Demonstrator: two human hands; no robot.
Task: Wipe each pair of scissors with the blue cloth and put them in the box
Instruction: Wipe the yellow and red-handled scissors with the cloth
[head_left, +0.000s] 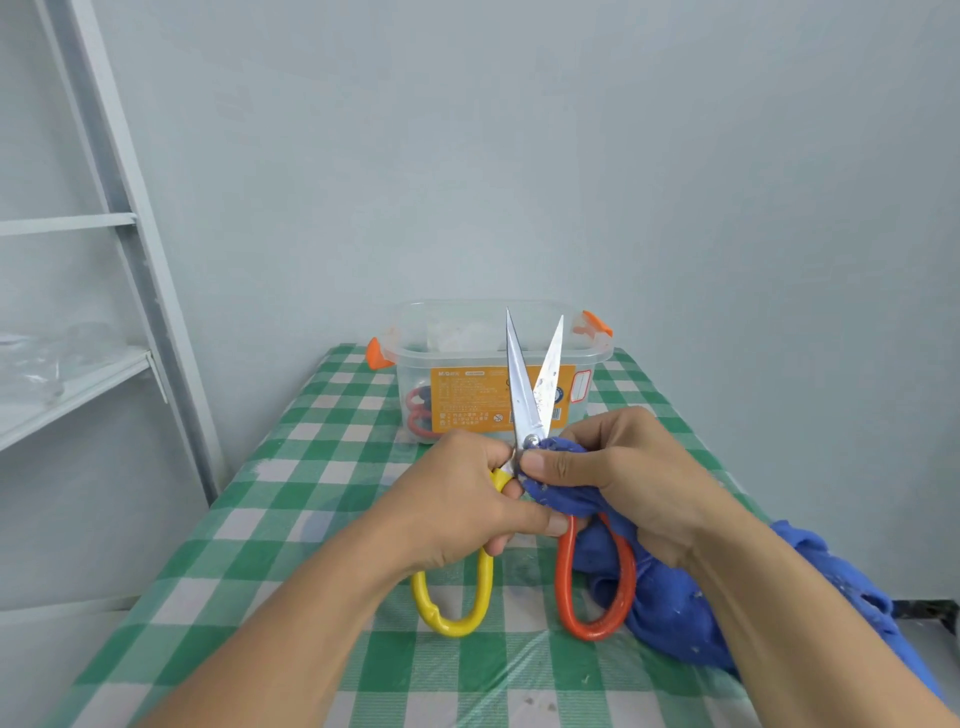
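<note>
Pale grey-blue walls closed in a narrow table covered with a green-and-white checked cloth under clear plastic (322, 525), and a white metal shelf frame (130, 249) stood along the left wall.

At the far end of the table sat a clear plastic storage box with orange clip handles and an orange label (498, 364), its top open. Through its wall, red loops showed at the lower left, probably the handles of scissors already inside, though the plastic blurred them.

Above the middle of the table, in front of the box, the person held a pair of steel scissors with one yellow loop handle and one orange loop handle (535, 395). Their long axis ran away from the person, blades pointing up and toward the box, handles hanging down toward the viewer. The blades stood parted in a narrow V, with specks on the right blade.

The left hand (462, 509) was closed around the yellow handle's shank just below the pivot, thumb reaching across toward the orange shank. The right hand (628, 483) was clenched on a bunched blue cloth (670, 587), pressing a wad of it against the pivot; the rest of the cloth trailed behind the orange loop to the table's right edge.
</note>
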